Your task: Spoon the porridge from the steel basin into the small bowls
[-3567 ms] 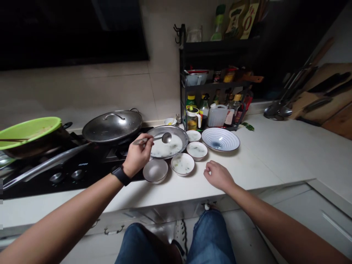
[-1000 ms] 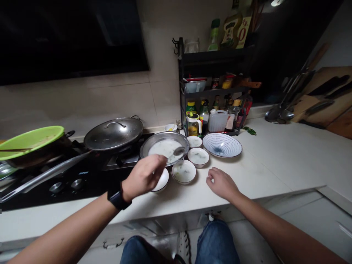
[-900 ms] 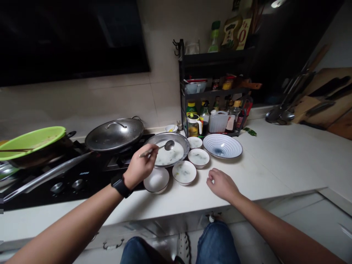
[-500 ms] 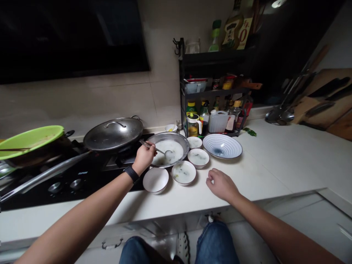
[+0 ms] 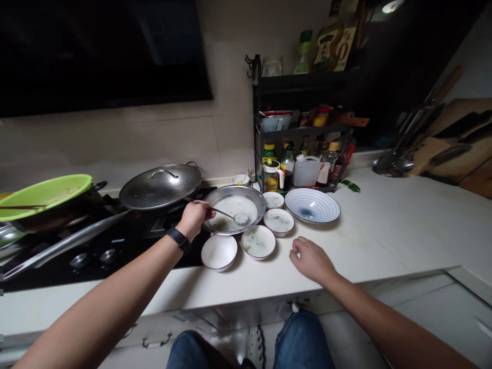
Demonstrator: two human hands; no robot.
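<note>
Kitchen, dim; noted white counter [image 5: 369, 225] along tiled wall [image 5: 230, 143], with black stove [image 5: 142, 256] on left side. Saw green basin [image 5: 34, 192] at far left, chopsticks [image 5: 23, 207] across it, then domed lid [image 5: 161, 187] over pan.

Found left hand [image 5: 192, 218] near metal basin [image 5: 249, 193], grip closed around handle of ladle [image 5: 241, 219]. Saw ladle slanted down to the right, scoop in milky liquid inside metal basin. Judged scooping to be the step in hand; could not tell exact fill. Judged next move to need a level scoop and steady wrist if raised over rim, to avoid drips.

Logged bare white bowl [image 5: 219, 251] in front of metal basin, nothing visible inside. Logged front bowl [image 5: 258, 258] just right of it, then back bowl [image 5: 273, 193] and middle bowl [image 5: 280, 234], all three with pale liquid, dark bits in front and middle ones.

Marked right hand [image 5: 311, 260] at counter, grip loosely curled in, nothing seen held. Put patterned bowl [image 5: 312, 200] behind it, dark rack [image 5: 298, 82] with bottles farther back, metal utensils [image 5: 392, 164] at far right.
</note>
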